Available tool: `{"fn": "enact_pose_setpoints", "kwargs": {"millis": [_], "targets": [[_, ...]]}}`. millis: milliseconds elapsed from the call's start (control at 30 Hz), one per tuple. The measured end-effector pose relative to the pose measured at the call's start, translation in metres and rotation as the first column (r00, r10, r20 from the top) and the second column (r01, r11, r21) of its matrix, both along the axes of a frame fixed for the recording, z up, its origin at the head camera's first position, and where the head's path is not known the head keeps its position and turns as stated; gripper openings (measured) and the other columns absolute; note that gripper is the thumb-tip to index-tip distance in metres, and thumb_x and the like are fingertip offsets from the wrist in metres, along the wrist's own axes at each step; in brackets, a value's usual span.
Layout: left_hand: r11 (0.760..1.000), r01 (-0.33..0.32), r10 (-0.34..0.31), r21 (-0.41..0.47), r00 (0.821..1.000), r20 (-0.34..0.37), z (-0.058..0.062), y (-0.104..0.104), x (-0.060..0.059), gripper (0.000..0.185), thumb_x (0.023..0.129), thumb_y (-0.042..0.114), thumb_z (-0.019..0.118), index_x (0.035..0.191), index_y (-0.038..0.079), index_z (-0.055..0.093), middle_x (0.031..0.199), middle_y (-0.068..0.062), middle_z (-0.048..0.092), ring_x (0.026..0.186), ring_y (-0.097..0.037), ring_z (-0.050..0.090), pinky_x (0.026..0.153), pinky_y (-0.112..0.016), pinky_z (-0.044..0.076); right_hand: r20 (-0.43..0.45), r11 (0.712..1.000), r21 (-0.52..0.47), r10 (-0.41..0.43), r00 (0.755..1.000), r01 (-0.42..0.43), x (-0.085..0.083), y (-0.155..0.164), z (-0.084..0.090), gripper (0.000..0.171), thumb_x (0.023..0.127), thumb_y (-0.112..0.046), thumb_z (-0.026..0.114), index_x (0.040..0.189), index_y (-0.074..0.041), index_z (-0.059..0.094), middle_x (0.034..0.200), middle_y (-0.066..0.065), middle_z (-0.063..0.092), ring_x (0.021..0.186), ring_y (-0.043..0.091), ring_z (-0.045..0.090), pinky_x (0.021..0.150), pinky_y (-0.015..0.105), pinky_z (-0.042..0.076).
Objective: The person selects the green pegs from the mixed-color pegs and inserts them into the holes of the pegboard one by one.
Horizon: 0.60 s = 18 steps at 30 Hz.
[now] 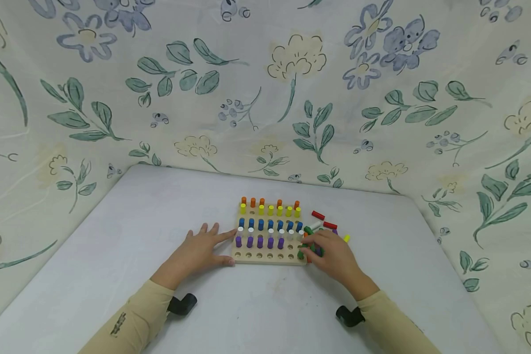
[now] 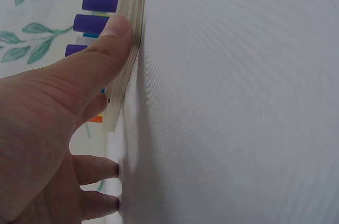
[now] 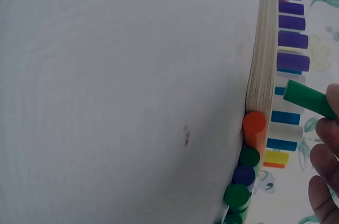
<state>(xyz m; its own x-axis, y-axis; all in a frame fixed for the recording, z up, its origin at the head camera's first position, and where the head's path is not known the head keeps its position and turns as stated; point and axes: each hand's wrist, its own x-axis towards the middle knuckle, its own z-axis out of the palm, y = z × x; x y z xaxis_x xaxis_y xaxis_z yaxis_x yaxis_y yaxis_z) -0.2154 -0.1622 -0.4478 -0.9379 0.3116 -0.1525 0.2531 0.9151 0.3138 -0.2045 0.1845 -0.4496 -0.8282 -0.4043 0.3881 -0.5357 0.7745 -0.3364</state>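
Right hand (image 1: 335,253) pinches green peg (image 3: 308,99), tilted, apparently above board (image 1: 265,261), near-right corner; left hand (image 1: 199,253), spread, touches left edge.

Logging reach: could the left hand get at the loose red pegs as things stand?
Probably not directly: the board and its upright pegs stand between the left hand and the red pegs.

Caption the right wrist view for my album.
The right grip holds a green cylindrical peg near a pale wooden pegboard.
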Motion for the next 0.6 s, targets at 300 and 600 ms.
{"fn": "enact_pose_setpoints", "kwargs": {"millis": [300,600], "targets": [[1.0,0.007,-0.007,0.003,1.0,-0.003,0.002,0.0,0.001,0.086,0.082,0.06,0.075,0.154,0.024,0.047,0.157,-0.033,0.032,0.144,-0.061,0.021,0.109,-0.079,0.017,-0.031,0.999,0.006,0.035,0.999,-0.035,-0.002,-0.008,-0.004,0.024,0.084,-0.026,0.085,0.106,-0.017,0.078,0.1,-0.003,0.072,0.096,0.015,0.065,0.083,0.035,0.059],[1.0,0.009,-0.009,0.005,1.0,-0.008,0.0,-0.001,0.0,0.085,0.082,0.061,0.075,0.154,0.024,0.047,0.157,-0.033,0.032,0.144,-0.061,0.021,0.11,-0.079,0.016,-0.025,0.998,0.02,0.062,0.998,-0.062,-0.003,-0.018,-0.002,0.023,0.086,-0.027,0.084,0.106,-0.018,0.077,0.095,-0.005,0.07,0.089,0.013,0.062,0.077,0.03,0.057]]}}
